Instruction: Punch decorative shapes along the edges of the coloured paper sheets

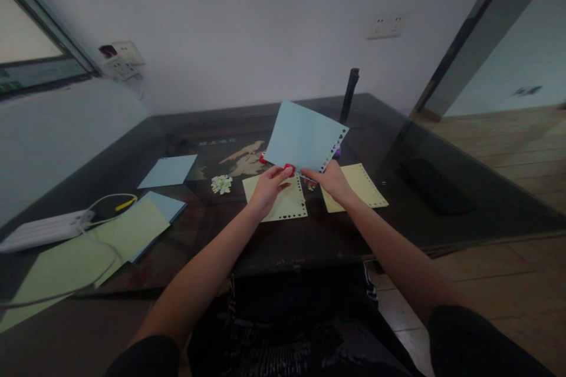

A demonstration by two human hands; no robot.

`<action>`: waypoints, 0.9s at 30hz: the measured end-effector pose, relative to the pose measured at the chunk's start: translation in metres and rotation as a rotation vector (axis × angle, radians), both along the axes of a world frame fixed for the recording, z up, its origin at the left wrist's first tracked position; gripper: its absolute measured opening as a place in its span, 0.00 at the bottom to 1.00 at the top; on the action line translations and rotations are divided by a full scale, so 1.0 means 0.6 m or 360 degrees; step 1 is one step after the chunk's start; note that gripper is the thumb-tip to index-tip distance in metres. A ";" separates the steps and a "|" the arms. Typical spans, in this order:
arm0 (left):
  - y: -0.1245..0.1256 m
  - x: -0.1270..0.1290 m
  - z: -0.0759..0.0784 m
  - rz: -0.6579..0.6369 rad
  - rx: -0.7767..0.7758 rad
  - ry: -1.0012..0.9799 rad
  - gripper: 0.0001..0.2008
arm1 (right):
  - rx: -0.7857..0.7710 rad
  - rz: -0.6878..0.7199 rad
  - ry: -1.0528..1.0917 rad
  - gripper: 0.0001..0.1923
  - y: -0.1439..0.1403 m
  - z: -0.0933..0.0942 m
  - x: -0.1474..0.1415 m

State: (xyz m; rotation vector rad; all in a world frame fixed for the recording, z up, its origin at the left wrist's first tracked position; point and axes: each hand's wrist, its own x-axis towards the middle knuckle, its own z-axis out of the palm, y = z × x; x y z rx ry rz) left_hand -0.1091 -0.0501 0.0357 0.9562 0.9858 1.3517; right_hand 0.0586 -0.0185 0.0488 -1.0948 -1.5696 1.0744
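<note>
My left hand (268,184) and my right hand (329,178) together hold up a light blue sheet of paper (303,134) above the dark glass table (442,147). The sheet's right edge carries a row of small punched shapes. A small red punch (289,167) shows at the sheet's lower edge, by my left fingertips. Below the hands lie two yellow sheets with punched borders, one under the left hand (283,203) and one to the right (360,187). A small pile of paper cut-outs (221,184) sits to the left.
A blue sheet (168,170) lies at the back left. A stack of green and blue paper (106,238) rests at the front left, next to a white power strip (42,230) with cables. A dark flat object (435,185) lies right. A black post (349,94) stands behind.
</note>
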 end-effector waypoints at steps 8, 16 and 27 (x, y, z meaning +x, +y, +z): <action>-0.003 0.001 0.004 0.0012 0.0014 0.0021 0.13 | 0.0009 0.0003 -0.0011 0.14 0.000 -0.002 0.000; -0.002 0.002 0.004 0.0021 0.0016 0.0057 0.13 | 0.0031 -0.0015 -0.0057 0.14 -0.005 0.004 0.000; -0.003 0.001 0.004 0.0006 0.0023 0.0079 0.14 | 0.0017 0.0018 -0.0025 0.14 -0.002 -0.001 -0.001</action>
